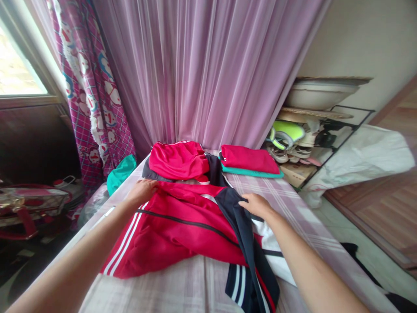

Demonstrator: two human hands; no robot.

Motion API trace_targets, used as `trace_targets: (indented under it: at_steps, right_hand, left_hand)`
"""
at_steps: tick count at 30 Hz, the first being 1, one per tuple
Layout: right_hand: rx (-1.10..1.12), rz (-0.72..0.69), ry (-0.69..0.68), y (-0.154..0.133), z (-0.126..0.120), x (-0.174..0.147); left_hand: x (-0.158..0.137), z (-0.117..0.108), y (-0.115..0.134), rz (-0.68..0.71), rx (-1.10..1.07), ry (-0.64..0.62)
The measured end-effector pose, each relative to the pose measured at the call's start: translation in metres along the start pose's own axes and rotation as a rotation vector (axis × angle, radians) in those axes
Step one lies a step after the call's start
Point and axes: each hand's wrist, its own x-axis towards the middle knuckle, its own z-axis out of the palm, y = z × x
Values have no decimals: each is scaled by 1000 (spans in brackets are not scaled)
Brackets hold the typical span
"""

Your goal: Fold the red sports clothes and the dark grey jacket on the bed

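Note:
A red, navy and white track jacket (192, 230) lies spread across the checked cloth (182, 291) on the table. White double stripes run along its red left side, and a dark line crosses the red part. At the far left edge of the red fabric my left hand (148, 190) is closed on the jacket. My right hand (258, 205) pinches the navy part on the right, thumb and fingers together. A navy striped sleeve end (239, 282) hangs toward me, and white fabric (276, 248) shows partly behind my right forearm.
Behind the jacket lie a loosely bundled red garment (179, 160) and a folded red garment (249, 159) on a teal one (254, 172). A teal bag (120, 174) is at the table's left edge. Right stands a shoe rack (339, 148); purple curtains (211, 74) hang behind.

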Motion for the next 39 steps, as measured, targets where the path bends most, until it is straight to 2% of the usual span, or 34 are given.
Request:
trace_targets:
  at_steps: [2, 4, 5, 6, 8, 11, 12, 13, 15, 17, 21, 24, 28, 31, 34, 36, 39]
  right_hand:
    - [108, -60, -95, 13, -24, -11]
    - [274, -138, -186, 28, -55, -20]
    - [333, -165, -206, 34, -71, -21]
    - [383, -185, -168, 36, -85, -20]
    - [410, -183, 73, 31, -105, -7]
    - [314, -76, 563, 4, -110, 32]
    - [287, -50, 642, -5, -108, 47]
    - [283, -41, 638, -13, -104, 60]
    - [271, 0, 584, -18, -95, 78]
    - [231, 31, 498, -9, -86, 79]
    - [112, 63, 297, 32, -62, 40]
    - [47, 134, 166, 58, -37, -1]
    - [98, 150, 18, 75, -8, -38]
    - [33, 85, 49, 76, 1, -52]
    - [-126, 108, 144, 73, 1, -60]
    - [-191, 183, 104, 72, -4, -65]
    - [-220, 292, -12, 68, -22, -62]
  left_hand:
    - [4, -16, -3, 45, -21, -134]
    - [11, -39, -7, 62, -20, -193]
    - [17, -51, -7, 50, -10, -175]
    - [24, -63, -6, 3, 7, -93]
    - [41, -83, -1, -77, 45, 59]
    - [69, -93, 15, -191, 105, 227]
    - [77, -90, 21, -222, 123, 257]
    - [81, -85, 26, -242, 137, 268]
    - [82, -67, 32, -240, 147, 235]
    - [71, -42, 31, -191, 147, 172]
    - [20, 11, 20, 42, 84, 97]
    - [-27, 36, 20, 122, -32, 63]
    - [-78, 44, 46, 168, -148, -14]
    - [-99, 45, 72, 259, -155, -189]
    - [-107, 47, 87, 323, -120, -344]
    - [-109, 48, 89, 326, -104, -384]
    - [-111, 51, 84, 329, -141, -375]
